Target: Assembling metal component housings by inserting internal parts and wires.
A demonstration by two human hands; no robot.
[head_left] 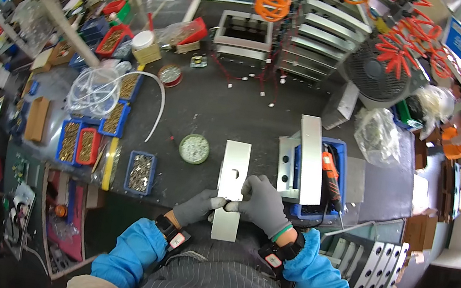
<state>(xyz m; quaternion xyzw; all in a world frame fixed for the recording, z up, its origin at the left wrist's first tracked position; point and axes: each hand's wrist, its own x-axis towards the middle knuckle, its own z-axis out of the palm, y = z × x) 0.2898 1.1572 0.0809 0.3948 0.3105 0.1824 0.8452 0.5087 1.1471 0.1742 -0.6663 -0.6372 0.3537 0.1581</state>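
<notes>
A flat silver metal panel with round holes reaches from the table's front edge toward my body. My left hand, in a grey glove, grips its left edge with thumb and fingers together beside the lower hole. From the right, my right hand, gloved the same, pinches at that hole; whether a small part sits between its fingers is hidden. Just beyond the panel stands a round green-rimmed dish of small pale pieces. A blue bin of small metal parts lies left of my hands.
To the right, metal panels lean over a blue crate beside an orange-and-black power tool. Screw bins and a coiled clear tube occupy the left. Metal frames and a black fan stand at the back.
</notes>
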